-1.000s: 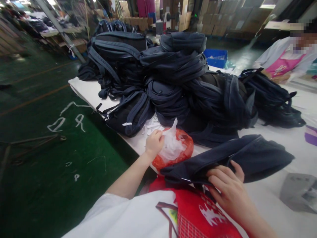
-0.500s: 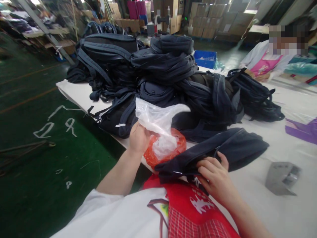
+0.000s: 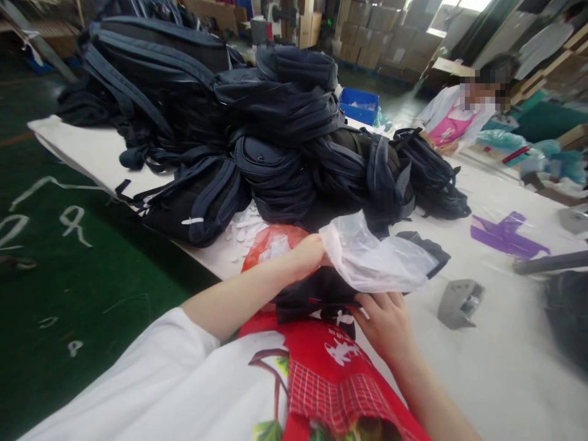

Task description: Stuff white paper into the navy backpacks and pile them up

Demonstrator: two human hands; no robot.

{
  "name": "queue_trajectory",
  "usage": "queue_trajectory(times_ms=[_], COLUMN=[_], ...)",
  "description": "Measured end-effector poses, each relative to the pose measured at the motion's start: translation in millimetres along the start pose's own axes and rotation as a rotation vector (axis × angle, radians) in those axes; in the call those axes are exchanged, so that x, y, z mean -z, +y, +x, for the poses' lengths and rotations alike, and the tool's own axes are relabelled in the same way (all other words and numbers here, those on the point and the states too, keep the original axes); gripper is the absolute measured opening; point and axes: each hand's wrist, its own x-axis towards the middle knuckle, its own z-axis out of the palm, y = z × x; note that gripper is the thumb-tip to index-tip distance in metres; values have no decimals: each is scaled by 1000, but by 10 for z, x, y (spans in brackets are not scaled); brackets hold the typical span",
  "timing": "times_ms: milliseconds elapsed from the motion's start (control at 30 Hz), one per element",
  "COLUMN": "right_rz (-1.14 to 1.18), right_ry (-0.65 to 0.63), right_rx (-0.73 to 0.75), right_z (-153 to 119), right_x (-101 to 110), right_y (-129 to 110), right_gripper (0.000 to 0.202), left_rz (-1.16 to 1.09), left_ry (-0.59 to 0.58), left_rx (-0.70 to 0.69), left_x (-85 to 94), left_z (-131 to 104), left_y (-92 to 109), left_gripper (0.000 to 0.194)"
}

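My left hand (image 3: 309, 254) is closed on a crumpled clear plastic bag (image 3: 376, 254), which spreads out to the right over a dark navy backpack (image 3: 427, 248). That backpack lies at the table's near edge against my red apron, partly hidden under the plastic. My right hand (image 3: 383, 318) grips the backpack's near edge, fingers curled over it and the plastic just above them. Behind my left forearm is an orange-red plastic bag (image 3: 257, 245) with white pieces in it. Small white pieces (image 3: 243, 233) lie scattered on the table beside it.
A heap of navy backpacks (image 3: 285, 116) covers the table's far side. On the right are a grey metal tape dispenser (image 3: 460, 303) and purple plastic (image 3: 508, 236). A blue bin (image 3: 359, 106) stands behind the heap. Across the table a person (image 3: 454, 119) in a pink apron works.
My left hand has moved right, carrying the clear plastic bag from above the orange-red bag to over the backpack. My right hand stays on the backpack. The view has shifted right.
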Motion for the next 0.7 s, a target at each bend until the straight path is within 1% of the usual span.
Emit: queue_trajectory(times_ms=[33,67,100,133,167,233,300,333,367,400,433,500,533,567,600,633,667,700], right_rz=[-24,-15,34,106,183,292,326,368,436,516,596,688,672,636,589,539,500,463], right_ry=[-31,-59,-78,-87,-83,-63,-80,-86,-75,-50,-5,132,209,291,383,491,579,649], right_rx=[-59,-104,-142,-178,-217,-302,-346,-359,-392,-445,-527,-746,-855,-950,-1033,-1098,-1128,-1125], right_z=[-3,0,9,19,27,27,1,-19,-42,-66,-91,-146,-179,-217,-259,-303,-348,-388], right_x=[-24,-55,-89,-121,-148,-176,-173,-169,-167,-171,-183,-227,-251,-270,-280,-276,-256,-219], right_y=[34,77,126,179,233,330,404,432,456,477,499,555,593,641,695,751,805,850], right_gripper=[13,13,15,18,23,33,45,50,53,54,52,47,46,47,51,55,57,56], left_rz=[-153,-255,-291,-255,-150,221,646,819,954,1055,1131,1233,1258,1265,1254,1229,1194,1156], left_ry=[-37,-74,-93,-90,-71,-76,-168,-216,-244,-244,-212,-91,-48,-37,-63,-117,-180,-230], left_rx=[39,52,35,-6,-63,-186,-295,-340,-380,-412,-434,-423,-374,-294,-196,-105,-44,-21], left_x=[-39,-83,-130,-176,-222,-315,-428,-496,-569,-643,-713,-819,-847,-856,-848,-828,-798,-765], left_z=[40,85,132,180,225,296,322,315,297,269,238,189,180,185,202,227,255,280], left_y=[40,71,87,84,61,-41,-194,-276,-355,-424,-480,-550,-568,-578,-585,-593,-602,-613], left_gripper=[31,33,34,32,28,18,10,9,11,14,18,28,33,39,46,51,50,44])
